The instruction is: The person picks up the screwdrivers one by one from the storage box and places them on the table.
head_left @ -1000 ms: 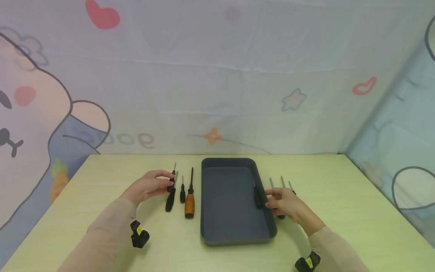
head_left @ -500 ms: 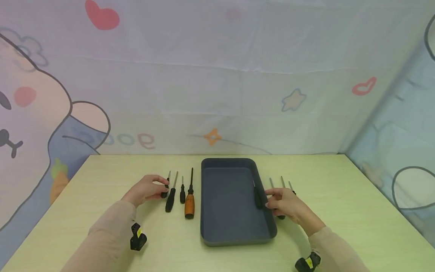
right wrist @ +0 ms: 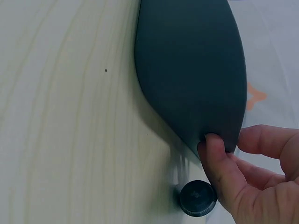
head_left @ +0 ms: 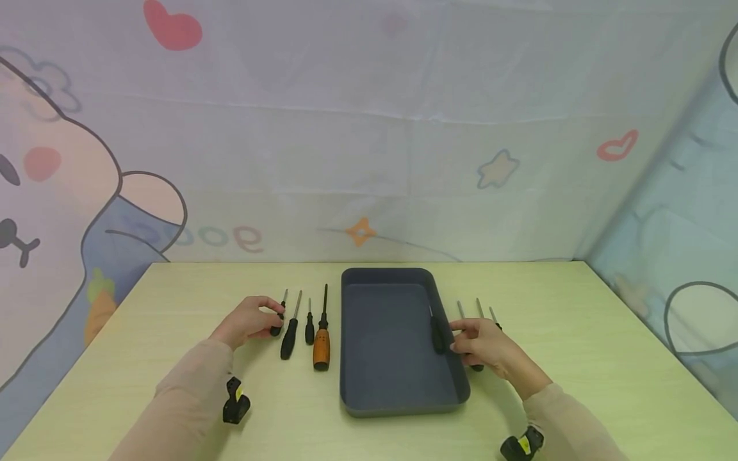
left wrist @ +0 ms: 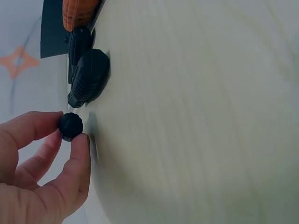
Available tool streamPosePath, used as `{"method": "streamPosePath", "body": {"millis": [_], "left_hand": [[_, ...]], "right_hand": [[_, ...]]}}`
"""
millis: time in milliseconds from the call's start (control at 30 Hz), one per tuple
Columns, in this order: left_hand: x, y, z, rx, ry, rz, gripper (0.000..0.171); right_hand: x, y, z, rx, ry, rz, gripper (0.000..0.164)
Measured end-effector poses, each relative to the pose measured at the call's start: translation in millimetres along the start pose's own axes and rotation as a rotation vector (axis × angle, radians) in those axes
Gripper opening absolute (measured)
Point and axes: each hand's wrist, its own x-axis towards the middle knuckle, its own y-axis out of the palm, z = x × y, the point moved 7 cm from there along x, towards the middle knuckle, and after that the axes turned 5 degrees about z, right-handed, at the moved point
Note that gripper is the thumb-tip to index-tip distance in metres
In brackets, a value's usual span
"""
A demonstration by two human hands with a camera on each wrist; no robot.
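Note:
Between thumb and fingertips, my left hand pinches a small black screwdriver, its shank pointing away; in the left wrist view the black handle is seen end-on. A larger black-handled screwdriver lies just right of it. My right hand pinches the right wall of a deep dark grey tray, as the right wrist view also shows. Inside the tray, a black-handled screwdriver lies along that wall. Beneath the right hand, a screwdriver handle rests on the table, partly hidden in the head view.
A short black screwdriver and an orange-handled screwdriver lie left of the tray. Several shanks, one a thin metal shank, show behind the right hand. The wooden table meets a printed cloth backdrop.
My left hand has moved left and slightly down with the small black screwdriver, away from the larger black-handled one it overlapped. The right hand and the tray have stayed put.

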Motion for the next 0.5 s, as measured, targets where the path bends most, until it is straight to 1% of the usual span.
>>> {"method": "streamPosePath", "body": {"millis": [267,500], "left_hand": [[-2.4,2.7,-5.4,0.08,0.019,-0.006,0.025],[-1.1,3.3,-4.3,0.094,0.004,-0.017,0.024]], "right_hand": [[1.0,-0.5,1.2,0.009,0.002,-0.013,0.053],[0.4,-0.2,1.4,0.01,0.0,-0.007,0.053]]}}
